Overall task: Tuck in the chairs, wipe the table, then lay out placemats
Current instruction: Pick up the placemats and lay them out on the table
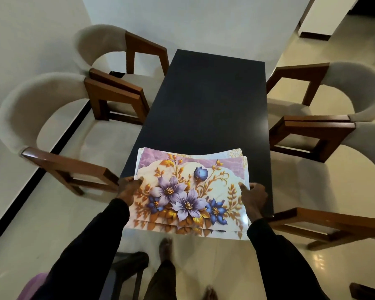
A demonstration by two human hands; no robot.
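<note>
Placemat step in hand: stack of floral placemats [189,192] held over near end of dark table [206,100]
Left hand [128,189] pinching stack's left edge, right hand [254,198] pinching right edge
Tabletop otherwise bare, four chairs [52,131] alongside, looks tucked + wiped
Next, prob: set stack down, peel off top mat w/o dragging rest, square it to a seat

My left hand [128,189] and right hand [254,197] are bare. Long black sleeves [89,252] cover both my arms to the wrists; brown trousers [162,278], bare feet [166,247].
</note>
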